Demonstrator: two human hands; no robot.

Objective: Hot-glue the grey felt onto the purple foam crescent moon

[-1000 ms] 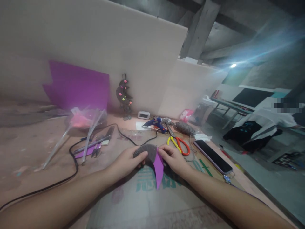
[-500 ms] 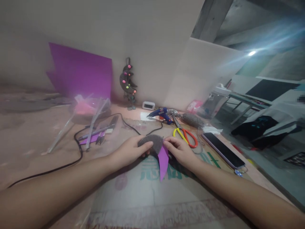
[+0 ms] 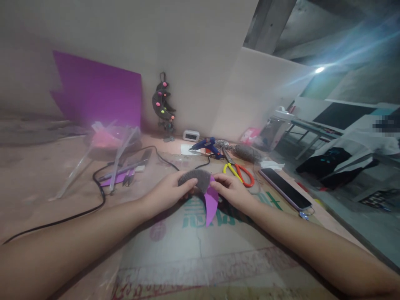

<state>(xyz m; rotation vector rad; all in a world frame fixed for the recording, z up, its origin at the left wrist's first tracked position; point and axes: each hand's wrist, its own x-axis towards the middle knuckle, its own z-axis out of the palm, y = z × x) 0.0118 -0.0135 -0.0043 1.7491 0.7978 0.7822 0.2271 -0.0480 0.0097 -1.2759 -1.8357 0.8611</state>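
Standing against a pale panel at left, a purple sheet (image 3: 100, 91) backs a cluttered counter (image 3: 25, 204), where a purple scrap (image 3: 114, 180) lies among slim tools and a dark crescent ornament (image 3: 161, 102) hangs dotted with colored beads. At center, over printed cardboard (image 3: 190, 254), the left hand (image 3: 171, 188) grips a gray curved piece (image 3: 201, 179), thumb on top; the purple piece (image 3: 211, 205) meets its right end and tapers toward the worker. The right hand (image 3: 231, 189) pinches that piece near the join, thumb and fingertips closed on its upper edge. Whether the two parts are fastened cannot be told. Clean work here would seem to call for a steady left hold, edges matched before any pressing, and a light right pinch so the thin purple material does not crease. Farther right, scissors (image 3: 230, 158) with red and yellow handles and a phone (image 3: 286, 189) lie clear of the right hand.
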